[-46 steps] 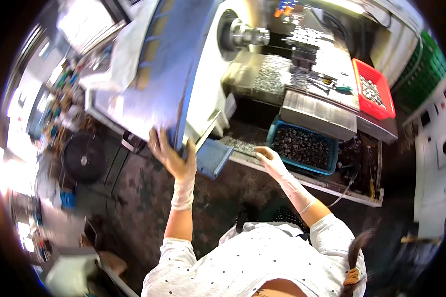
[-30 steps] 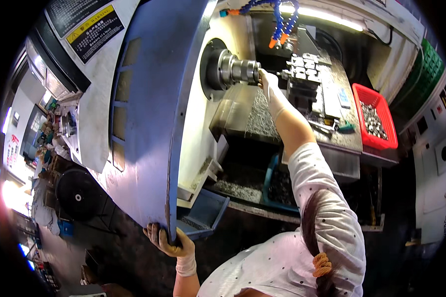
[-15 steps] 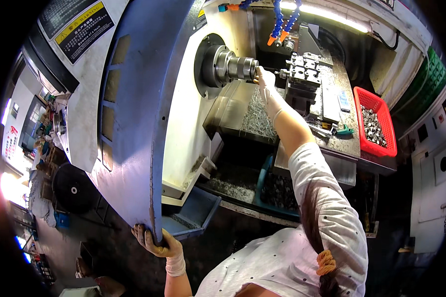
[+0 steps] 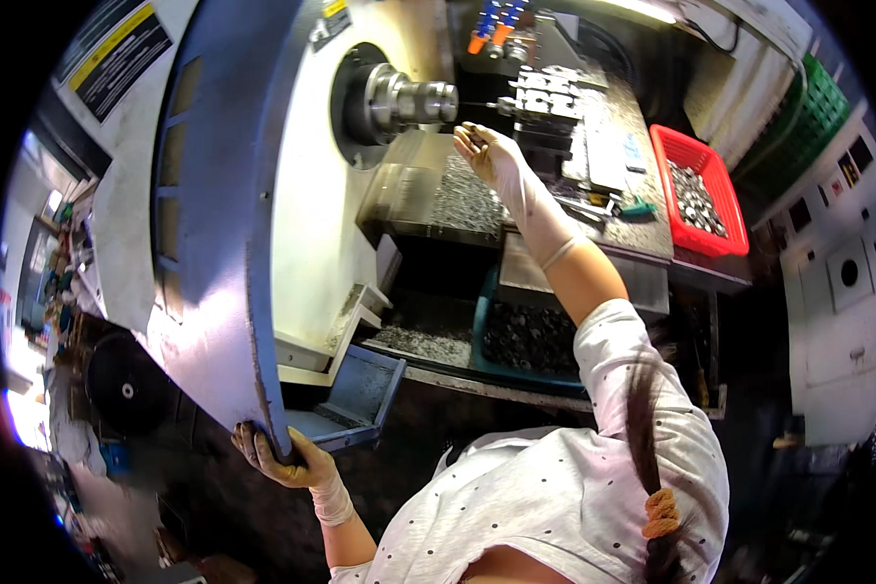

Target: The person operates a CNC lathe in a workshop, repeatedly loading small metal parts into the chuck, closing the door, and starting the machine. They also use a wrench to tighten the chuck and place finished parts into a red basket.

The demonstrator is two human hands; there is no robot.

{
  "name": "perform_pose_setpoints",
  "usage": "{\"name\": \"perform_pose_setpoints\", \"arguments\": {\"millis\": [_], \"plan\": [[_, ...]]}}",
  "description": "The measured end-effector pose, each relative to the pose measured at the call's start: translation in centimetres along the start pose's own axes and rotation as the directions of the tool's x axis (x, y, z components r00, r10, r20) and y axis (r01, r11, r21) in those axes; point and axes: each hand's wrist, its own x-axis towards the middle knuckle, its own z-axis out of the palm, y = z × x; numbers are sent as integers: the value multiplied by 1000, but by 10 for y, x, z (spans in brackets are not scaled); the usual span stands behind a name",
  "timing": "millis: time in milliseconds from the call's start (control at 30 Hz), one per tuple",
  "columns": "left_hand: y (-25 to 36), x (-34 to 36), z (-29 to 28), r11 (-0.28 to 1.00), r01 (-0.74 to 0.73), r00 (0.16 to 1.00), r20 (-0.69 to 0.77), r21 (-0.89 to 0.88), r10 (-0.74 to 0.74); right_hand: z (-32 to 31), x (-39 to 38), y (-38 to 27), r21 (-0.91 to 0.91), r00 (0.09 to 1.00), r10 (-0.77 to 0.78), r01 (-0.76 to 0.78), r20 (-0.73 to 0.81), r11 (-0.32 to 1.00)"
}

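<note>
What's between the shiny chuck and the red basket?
In the head view, between chuck and red basket stand the metal tool block, then a flat metal bar.

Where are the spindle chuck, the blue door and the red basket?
Spindle chuck (image 4: 414,102), head view: side of its metal cylinder.
Blue door (image 4: 216,238), head view: middle of its panel.
Red basket (image 4: 691,150), head view: inside of its far wall.

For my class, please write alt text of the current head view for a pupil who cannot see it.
A person's left hand grips the edge of a blue door while the right hand is near a metal chuck. A red basket of small parts sits to the right.
</note>
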Motion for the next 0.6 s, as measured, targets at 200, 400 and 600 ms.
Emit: {"name": "perform_pose_setpoints", "arguments": {"millis": [200,400,600], "plan": [[-3,-1,-9,998,-14,998,-54,64,18,-63,-107,-129,-809,723,-684,457,97,369],[0,3,0,998,-56,998,-25,1,56,-183,-229,-260,-743,368,-727,-129,579,-657],[-6,2,-9,994,-61,998,-11,93,62,-320,-363,-159,-422,434,-732,-880,-525,-219]]}}
